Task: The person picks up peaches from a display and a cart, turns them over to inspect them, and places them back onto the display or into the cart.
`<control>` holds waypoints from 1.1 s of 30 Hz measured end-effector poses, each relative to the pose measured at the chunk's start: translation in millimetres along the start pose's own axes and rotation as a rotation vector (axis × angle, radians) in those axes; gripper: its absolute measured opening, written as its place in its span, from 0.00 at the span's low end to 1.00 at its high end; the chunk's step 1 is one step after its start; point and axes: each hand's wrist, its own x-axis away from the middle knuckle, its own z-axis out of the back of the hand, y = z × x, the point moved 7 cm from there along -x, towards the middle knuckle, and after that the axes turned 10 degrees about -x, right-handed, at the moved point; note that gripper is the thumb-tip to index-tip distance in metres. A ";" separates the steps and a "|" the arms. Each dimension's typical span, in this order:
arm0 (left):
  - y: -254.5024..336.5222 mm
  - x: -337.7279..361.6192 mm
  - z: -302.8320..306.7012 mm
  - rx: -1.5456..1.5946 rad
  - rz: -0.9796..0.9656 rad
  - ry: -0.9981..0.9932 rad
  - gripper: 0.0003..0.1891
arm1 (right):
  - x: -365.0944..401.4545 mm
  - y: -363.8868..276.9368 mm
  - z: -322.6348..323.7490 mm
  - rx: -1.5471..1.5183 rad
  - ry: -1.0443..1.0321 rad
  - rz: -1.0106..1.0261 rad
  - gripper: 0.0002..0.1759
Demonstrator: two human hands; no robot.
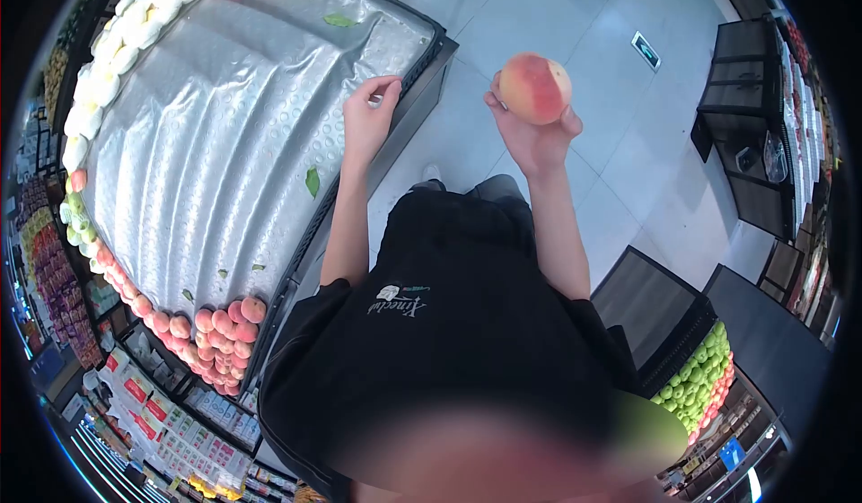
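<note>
One round red-and-yellow peach [535,88] sits in my right hand [532,137], held up over the pale tiled floor [628,175], my fingers closed around it from below. My left hand [368,122] is at the edge of the black-rimmed fruit stand lined with silver bubbled foil [224,126], fingers bent; it seems to touch the rim, but I cannot tell whether they grip anything.

Round peach [535,88] (pink-yellow), held aloft
</note>
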 end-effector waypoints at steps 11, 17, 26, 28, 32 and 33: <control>-21.4 -194.1 -97.9 0.070 0.145 0.088 0.11 | -199.4 -140.7 74.8 0.844 -0.162 0.227 0.44; -41.5 -252.5 -105.1 -0.071 0.341 0.046 0.16 | -285.2 -120.5 215.5 0.108 0.119 -0.499 0.42; -95.2 -304.9 8.4 -0.419 0.537 0.493 0.20 | -377.6 -101.6 296.2 -0.099 0.516 -0.780 0.35; -120.8 -326.0 42.5 -0.527 0.598 0.625 0.22 | -408.6 -93.8 282.7 -0.049 0.538 -0.783 0.34; -175.9 -368.7 94.4 -0.793 0.696 0.854 0.28 | -483.7 -62.9 261.0 0.071 0.517 -0.825 0.34; -191.1 -378.7 102.6 -0.785 0.750 0.860 0.32 | -503.7 -50.0 254.3 0.109 0.523 -0.840 0.34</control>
